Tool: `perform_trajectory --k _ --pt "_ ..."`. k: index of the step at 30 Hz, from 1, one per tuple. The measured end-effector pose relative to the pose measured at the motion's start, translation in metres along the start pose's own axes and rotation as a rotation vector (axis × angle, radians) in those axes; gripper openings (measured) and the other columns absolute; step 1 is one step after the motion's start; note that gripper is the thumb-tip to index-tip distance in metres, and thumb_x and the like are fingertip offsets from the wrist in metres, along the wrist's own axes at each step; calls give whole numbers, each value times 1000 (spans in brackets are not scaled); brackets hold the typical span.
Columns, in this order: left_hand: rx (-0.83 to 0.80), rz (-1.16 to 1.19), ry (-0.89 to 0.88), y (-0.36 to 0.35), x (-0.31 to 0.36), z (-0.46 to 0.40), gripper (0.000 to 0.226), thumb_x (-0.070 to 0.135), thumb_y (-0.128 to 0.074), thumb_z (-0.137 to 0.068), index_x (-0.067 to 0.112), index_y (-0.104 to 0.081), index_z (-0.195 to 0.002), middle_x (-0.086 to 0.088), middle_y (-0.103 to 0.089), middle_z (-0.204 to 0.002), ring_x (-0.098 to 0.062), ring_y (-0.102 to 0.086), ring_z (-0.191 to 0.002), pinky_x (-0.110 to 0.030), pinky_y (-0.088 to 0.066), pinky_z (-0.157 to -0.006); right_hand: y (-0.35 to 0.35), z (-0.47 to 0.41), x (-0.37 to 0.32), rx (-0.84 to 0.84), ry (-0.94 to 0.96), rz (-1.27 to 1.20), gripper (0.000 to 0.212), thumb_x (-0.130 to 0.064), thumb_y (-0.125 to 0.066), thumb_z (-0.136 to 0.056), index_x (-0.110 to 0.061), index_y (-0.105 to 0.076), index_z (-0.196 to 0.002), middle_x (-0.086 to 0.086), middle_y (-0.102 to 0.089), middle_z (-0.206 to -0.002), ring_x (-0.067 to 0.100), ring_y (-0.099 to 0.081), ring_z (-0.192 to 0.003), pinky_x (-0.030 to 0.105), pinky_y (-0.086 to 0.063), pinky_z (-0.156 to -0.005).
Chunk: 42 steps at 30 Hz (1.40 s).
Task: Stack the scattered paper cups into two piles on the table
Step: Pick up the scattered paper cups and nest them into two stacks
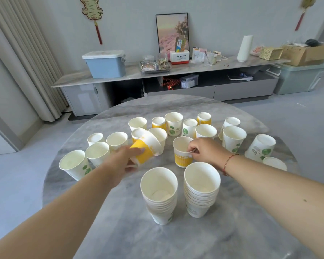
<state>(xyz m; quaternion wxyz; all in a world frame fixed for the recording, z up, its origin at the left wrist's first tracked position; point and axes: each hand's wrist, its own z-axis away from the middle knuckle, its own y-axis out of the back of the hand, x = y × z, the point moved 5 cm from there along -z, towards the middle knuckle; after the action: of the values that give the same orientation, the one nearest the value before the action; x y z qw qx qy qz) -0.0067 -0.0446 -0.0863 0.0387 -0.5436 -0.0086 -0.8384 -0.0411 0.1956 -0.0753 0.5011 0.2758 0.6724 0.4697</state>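
Observation:
Two piles of nested white paper cups stand near me on the round grey marble table: the left pile and the right pile. My left hand grips a yellow-banded cup, lifted and tilted with its mouth facing away. My right hand pinches the rim of another yellow-banded cup that stands upright on the table. Several loose cups, white with green leaf prints or yellow bands, stand scattered across the far half of the table.
One cup lies tilted at the right, with a further cup beside it near the table edge. Beyond the table runs a low grey cabinet with a blue box, a tray and clutter.

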Motion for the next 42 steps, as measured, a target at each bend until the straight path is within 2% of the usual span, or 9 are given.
perform_trajectory --k 5,8,13,19,23,28,35,39,42 --pt "-230 577 -30 8 16 28 65 15 -77 -67 1 -52 -125 -13 -66 -114 -28 -63 -108 -41 -43 -104 33 22 -12 131 -2 -77 8 -12 -60 -84 -13 -67 -85 -10 -57 -70 13 -52 -70 19 -36 -56" --pt "-389 514 -136 7 33 50 96 20 -91 -47 3 -50 -133 -11 -66 -122 -25 -58 -121 -43 -46 -100 69 45 -29 256 19 -164 7 -15 -63 -83 -20 -66 -80 -15 -60 -69 7 -57 -67 10 -38 -57" --pt "-564 73 -372 -15 43 96 61 25 -82 -63 16 -64 -120 -6 -65 -125 -20 -58 -120 -40 -42 -106 114 105 -59 343 105 -313 9 -15 -67 -80 -20 -65 -74 -7 -64 -67 -1 -58 -63 8 -41 -58" --pt "-471 -119 -424 -29 8 114 82 36 -85 -60 27 -49 -133 0 -59 -133 -18 -50 -128 -40 -35 -107 105 139 -73 268 162 -87 8 -19 -66 -80 -22 -65 -72 -9 -62 -74 6 -57 -83 8 -41 -65" --pt "-432 -254 -343 -32 -18 110 72 30 -79 -65 37 -48 -130 15 -61 -127 -1 -53 -120 -35 -38 -107 87 141 -65 129 184 -47 6 -29 -69 -78 -27 -63 -78 -10 -62 -81 10 -59 -78 31 -51 -70" --pt "-451 -318 -250 -19 -29 102 121 57 -87 -40 44 -25 -143 18 -40 -146 -6 -32 -137 -35 -29 -110 86 141 -60 101 123 -71 28 -53 -65 -73 -35 -62 -95 -19 -61 -91 6 -61 -69 20 -47 -62" --pt "-188 -134 -107 10 -11 63 94 78 -67 -49 44 -43 -133 6 -54 -131 -14 -41 -129 -39 -28 -106 92 89 -30 182 -23 -259 11 -36 -64 -83 -25 -65 -85 -25 -61 -57 -1 -51 -50 16 -37 -51" --pt "-41 -167 -80 12 -2 25 52 48 -52 -90 31 -42 -138 -5 -62 -120 -22 -55 -112 -42 -40 -100 62 38 -23 71 -20 -200 8 -32 -61 -85 -26 -64 -90 -15 -61 -63 4 -56 -61 18 -40 -54" --pt "173 -510 -245 14 18 -7 53 29 -63 -86 24 -45 -136 -2 -53 -128 -22 -57 -107 -36 -46 -91 38 -1 -26 26 23 -105 18 -31 -59 -86 -24 -62 -103 -24 -50 -69 3 -53 -71 11 -34 -58"
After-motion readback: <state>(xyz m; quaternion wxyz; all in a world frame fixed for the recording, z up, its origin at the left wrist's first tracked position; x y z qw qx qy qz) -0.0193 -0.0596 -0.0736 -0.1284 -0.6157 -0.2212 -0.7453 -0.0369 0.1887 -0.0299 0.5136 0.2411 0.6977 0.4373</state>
